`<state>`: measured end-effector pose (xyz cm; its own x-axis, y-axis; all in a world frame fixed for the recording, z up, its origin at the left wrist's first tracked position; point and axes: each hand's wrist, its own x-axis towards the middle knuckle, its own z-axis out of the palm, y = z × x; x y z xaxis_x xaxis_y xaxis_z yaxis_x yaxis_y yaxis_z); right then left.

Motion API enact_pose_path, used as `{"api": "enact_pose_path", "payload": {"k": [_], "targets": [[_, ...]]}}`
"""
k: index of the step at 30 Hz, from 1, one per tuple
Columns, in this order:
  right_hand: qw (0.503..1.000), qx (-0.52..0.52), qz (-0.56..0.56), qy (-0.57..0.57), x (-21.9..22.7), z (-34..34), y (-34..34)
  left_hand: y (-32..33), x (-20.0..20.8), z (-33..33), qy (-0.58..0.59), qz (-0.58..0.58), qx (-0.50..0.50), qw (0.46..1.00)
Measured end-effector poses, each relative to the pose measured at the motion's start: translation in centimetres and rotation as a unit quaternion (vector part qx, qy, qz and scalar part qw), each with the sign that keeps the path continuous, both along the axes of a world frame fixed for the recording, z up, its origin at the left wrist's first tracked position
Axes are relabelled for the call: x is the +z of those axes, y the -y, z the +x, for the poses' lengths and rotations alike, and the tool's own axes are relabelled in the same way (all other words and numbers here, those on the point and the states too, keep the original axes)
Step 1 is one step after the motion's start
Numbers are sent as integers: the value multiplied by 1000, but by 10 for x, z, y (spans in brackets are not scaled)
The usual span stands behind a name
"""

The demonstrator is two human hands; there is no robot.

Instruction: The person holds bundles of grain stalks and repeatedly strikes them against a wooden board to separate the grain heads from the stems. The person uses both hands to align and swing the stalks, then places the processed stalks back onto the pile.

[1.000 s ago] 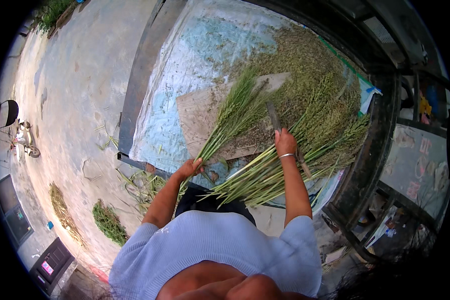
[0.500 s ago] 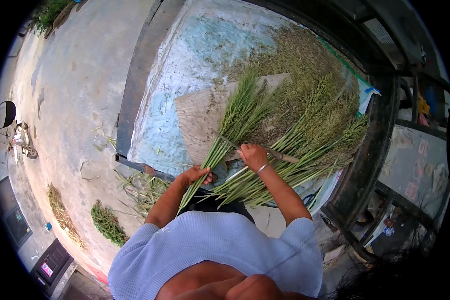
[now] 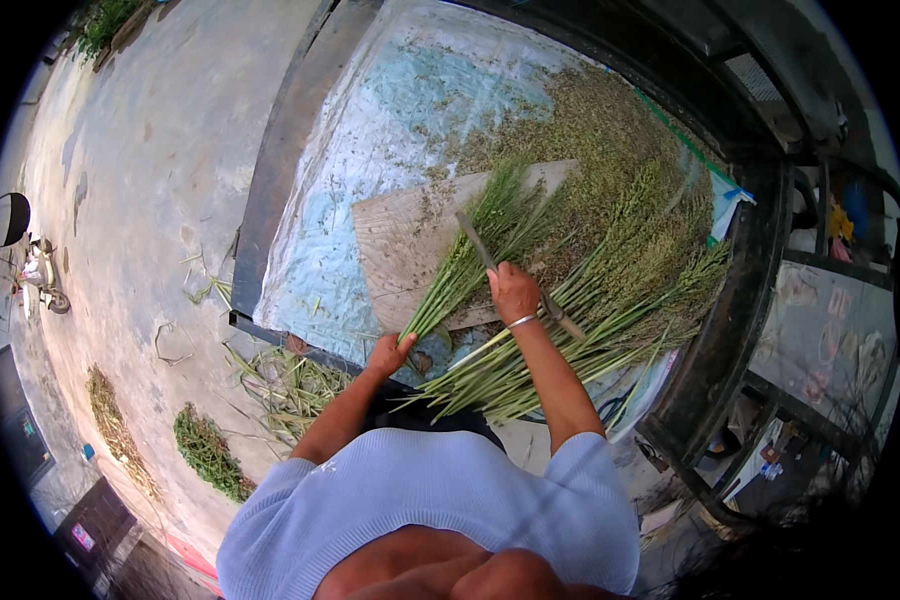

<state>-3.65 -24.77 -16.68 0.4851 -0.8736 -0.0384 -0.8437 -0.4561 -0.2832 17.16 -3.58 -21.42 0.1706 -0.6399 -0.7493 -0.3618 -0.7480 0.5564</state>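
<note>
My left hand (image 3: pixel 388 355) is closed around the stem ends of a bundle of green seed-headed grain stalks (image 3: pixel 470 255). The bundle slants up and right, its feathery heads lying over a wooden board (image 3: pixel 400 240). In my right hand (image 3: pixel 515 292) is a long, slim tool (image 3: pixel 475 240) with a greyish, blade-like front part and a wooden handle (image 3: pixel 565 320) sticking out behind the fist. Its front part crosses the bundle near the heads. Beside and below my right hand lies a larger pile of similar stalks (image 3: pixel 590 300), heads toward the right.
A white and pale blue sheet (image 3: pixel 320 250) strewn with loose seed heads (image 3: pixel 590 110) covers a dark-edged platform (image 3: pixel 270 180). Dark metal framing (image 3: pixel 705 350) borders the right side. Cut stems (image 3: pixel 290 390) and a heap of green plants (image 3: pixel 210 455) lie on the concrete at left.
My right hand has moved up and slightly right, and the tool's front part now reaches higher across the bundle. My left hand sits a little lower left, with less stem showing below it.
</note>
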Motion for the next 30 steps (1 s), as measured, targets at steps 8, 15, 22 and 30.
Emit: {"api": "enact_pose_path", "payload": {"k": [8,15,22,30], "targets": [[987,-88,9,-134,-10,-66,68,11,18,11,78,-18,-46,996],[991,115,71,1,33,-17,-31,4,-5,18,15,-18,15,1000],[986,-92,55,-125,2,-95,21,17,7,29,-127,51,125,983],[998,-30,29,46,45,-81,-40,15,28,9,-252,26,66,965]]}}
